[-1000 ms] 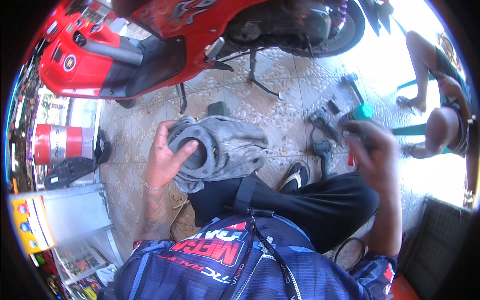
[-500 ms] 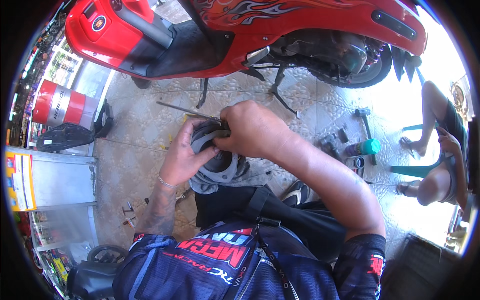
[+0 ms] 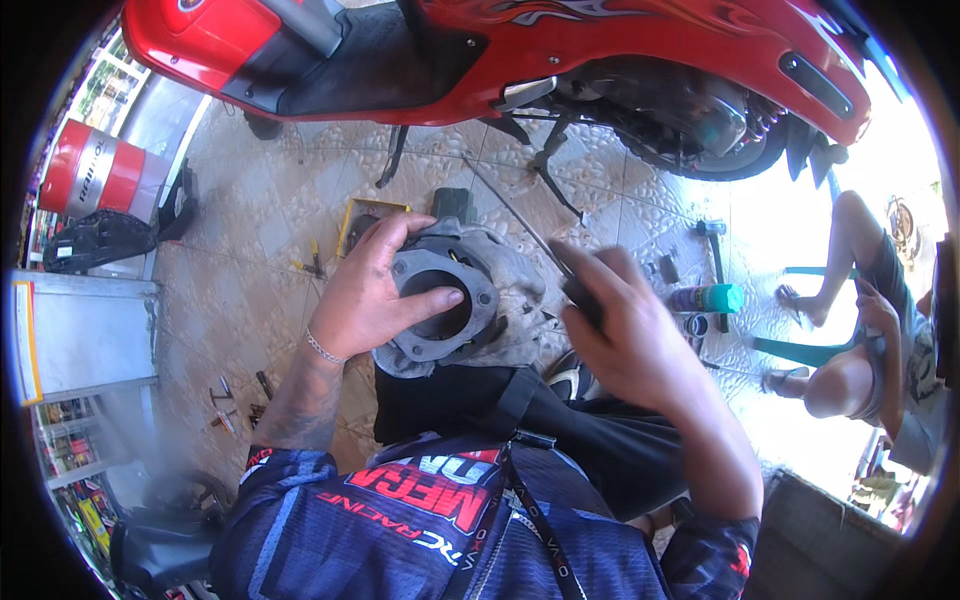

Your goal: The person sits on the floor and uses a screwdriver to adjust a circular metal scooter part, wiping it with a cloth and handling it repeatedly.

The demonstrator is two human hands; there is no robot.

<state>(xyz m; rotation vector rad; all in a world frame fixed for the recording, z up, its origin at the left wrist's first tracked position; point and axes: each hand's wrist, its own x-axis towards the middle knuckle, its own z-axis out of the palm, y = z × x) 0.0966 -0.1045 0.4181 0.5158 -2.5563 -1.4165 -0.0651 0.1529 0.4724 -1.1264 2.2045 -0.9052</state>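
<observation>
Since half a second ago the right hand (image 3: 625,335) has drawn back off the grey engine cylinder (image 3: 445,300), clenched on a long thin rod (image 3: 520,225), while the left hand (image 3: 375,290) grips the cylinder above the lap, thumb in its bore to steady it.

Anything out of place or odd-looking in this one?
Small hand tools and a spray can lie loose on the tiled floor. Otherwise, the left hand grips the grey engine cylinder and the right hand holds a long thin rod.
</observation>
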